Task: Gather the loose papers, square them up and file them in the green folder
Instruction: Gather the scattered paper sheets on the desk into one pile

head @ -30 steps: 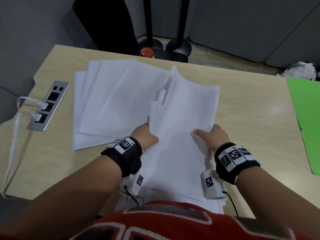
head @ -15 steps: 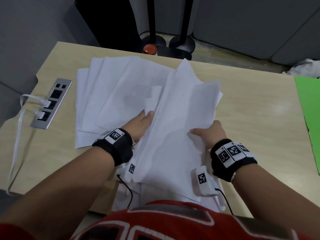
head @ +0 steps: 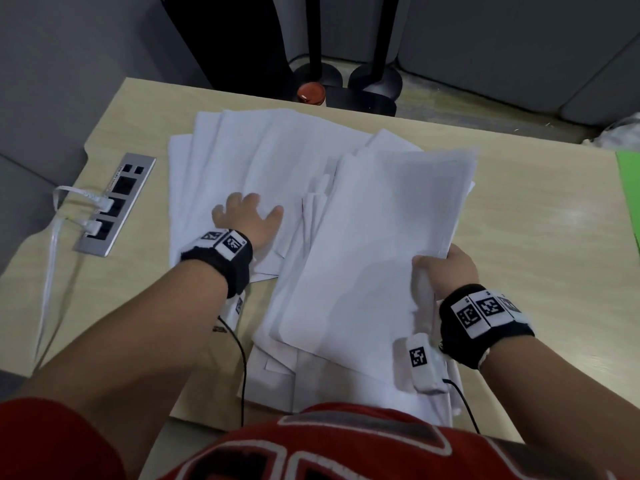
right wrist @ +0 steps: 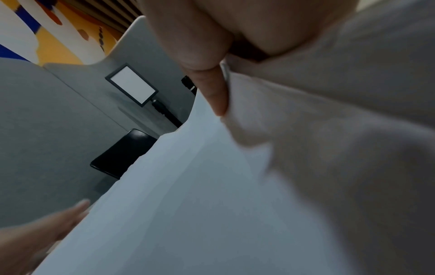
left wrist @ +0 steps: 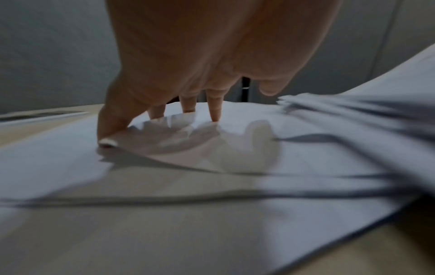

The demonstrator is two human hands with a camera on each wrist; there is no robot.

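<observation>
Matt white paper sheets (head: 277, 161) are spread on a pale wood-grain desk (head: 540, 244); a brushed-metal socket panel (head: 116, 202), probably aluminium, is set at nine o'clock.

I see a light wood desk (head: 519, 237) with an inset socket panel (head: 116, 202), grey partition walls (head: 502, 39) behind, two black stand bases (head: 375, 79) on the floor.
</observation>
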